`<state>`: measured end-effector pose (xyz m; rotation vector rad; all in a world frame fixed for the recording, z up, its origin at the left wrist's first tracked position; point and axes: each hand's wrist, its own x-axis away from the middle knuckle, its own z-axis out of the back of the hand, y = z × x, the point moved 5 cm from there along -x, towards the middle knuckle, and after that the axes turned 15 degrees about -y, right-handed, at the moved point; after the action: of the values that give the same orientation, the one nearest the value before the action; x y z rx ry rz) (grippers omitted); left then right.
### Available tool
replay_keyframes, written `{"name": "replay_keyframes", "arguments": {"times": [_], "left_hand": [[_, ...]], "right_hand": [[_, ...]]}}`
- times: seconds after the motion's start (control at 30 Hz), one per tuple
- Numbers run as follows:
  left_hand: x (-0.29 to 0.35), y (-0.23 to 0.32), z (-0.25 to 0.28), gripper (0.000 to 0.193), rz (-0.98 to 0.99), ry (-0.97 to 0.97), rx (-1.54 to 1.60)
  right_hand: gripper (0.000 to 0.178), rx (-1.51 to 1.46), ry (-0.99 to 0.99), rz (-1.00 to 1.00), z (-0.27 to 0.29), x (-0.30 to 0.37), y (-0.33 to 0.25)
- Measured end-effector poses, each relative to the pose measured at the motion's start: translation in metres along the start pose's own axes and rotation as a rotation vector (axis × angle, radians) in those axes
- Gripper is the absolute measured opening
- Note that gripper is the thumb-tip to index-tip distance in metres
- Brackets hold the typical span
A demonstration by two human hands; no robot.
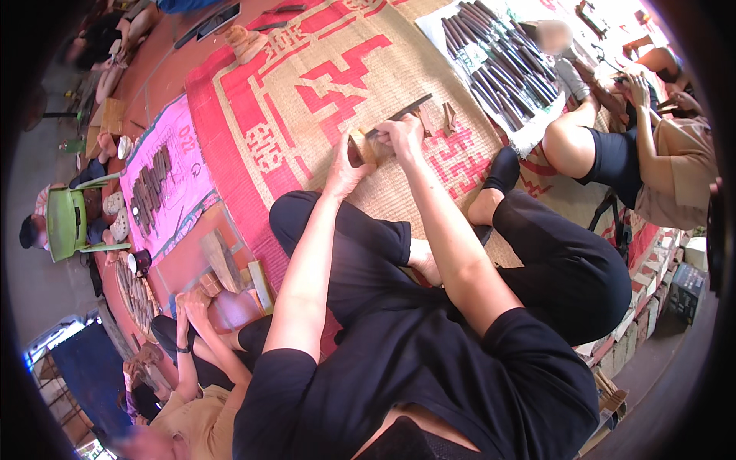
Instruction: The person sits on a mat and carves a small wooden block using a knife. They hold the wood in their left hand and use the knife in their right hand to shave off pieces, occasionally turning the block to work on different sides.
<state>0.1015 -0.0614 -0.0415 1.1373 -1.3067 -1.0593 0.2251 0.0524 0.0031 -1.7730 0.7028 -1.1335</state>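
I sit cross-legged on a woven mat (pixel 307 146) with a red pattern. My left hand (pixel 345 170) is closed around a small brown and yellowish wooden piece (pixel 359 147), held up above the mat. In my right hand (pixel 403 136), just beside it, is a long narrow dark tool (pixel 414 106), its outer end pointing away to the right. The tool's other end meets the wooden piece; its exact kind cannot be made out. Beyond my right hand, small brown wooden pieces (pixel 449 118) lie on the mat.
Many dark sticks (pixel 498 69) lie in rows on a white sheet at the far right. A pink sheet (pixel 165 184) with dark pieces lies left, near a green chair (pixel 66 222). Co-workers sit at right (pixel 652 153) and lower left (pixel 203 399). A brick edge (pixel 636 314) runs along the right.
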Motion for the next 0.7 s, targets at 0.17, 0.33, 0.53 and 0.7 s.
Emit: {"name": "replay_keyframes", "arguments": {"times": [0.17,0.33,0.53,0.7], "left_hand": [[0.0,0.013,0.0,0.103,0.054,0.022,-0.237],[0.002,0.007,-0.001,0.105,-0.027,0.022,-0.027],[0.003,0.019,-0.003,0.109,0.068,0.061,-0.364],[0.001,0.006,-0.006,0.108,0.012,-0.031,0.105]], "right_hand": [[0.014,-0.065,-0.062,-0.079,0.003,0.0,0.006],[0.017,0.092,-0.018,-0.049,-0.002,-0.003,0.003],[0.013,0.233,0.011,-0.126,0.012,-0.008,0.005],[0.013,0.03,-0.044,-0.005,-0.008,-0.008,0.004]]}}
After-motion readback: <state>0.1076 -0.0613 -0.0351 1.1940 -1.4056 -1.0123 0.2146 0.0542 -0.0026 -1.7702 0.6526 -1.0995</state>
